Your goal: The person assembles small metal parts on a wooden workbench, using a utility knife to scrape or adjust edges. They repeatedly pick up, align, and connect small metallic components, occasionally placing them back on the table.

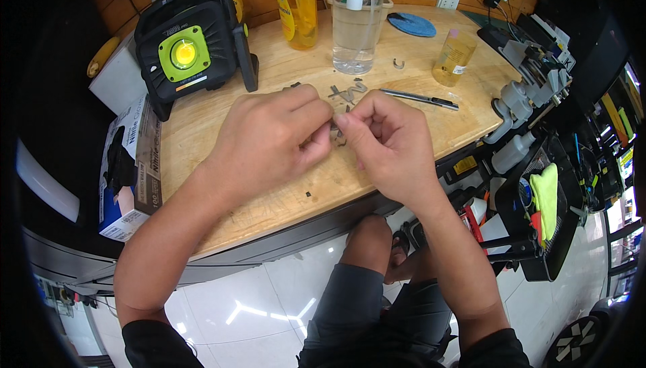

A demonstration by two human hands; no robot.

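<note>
Over the wooden tabletop, my left hand (272, 136) and my right hand (390, 142) meet with fingertips pinched together. Both are closed on a small dark grey piece (340, 132), mostly covered by the fingers, so its kind cannot be made out. Just beyond the fingertips lie several curled grey scraps (355, 90). A slim silver-and-black utility knife (420, 99) rests behind my right hand, touched by neither hand. One more curved grey scrap (399, 63) lies farther back, and a tiny dark crumb (308, 194) is near the front edge.
On the left stand a lit work lamp (184, 53) and a glove box (145, 166). Along the back are a yellow-liquid bottle (296, 11), a clear spray bottle (354, 31) and a blue round pad (412, 24). A small amber bottle (454, 58) and a clamped vise (515, 105) are at right.
</note>
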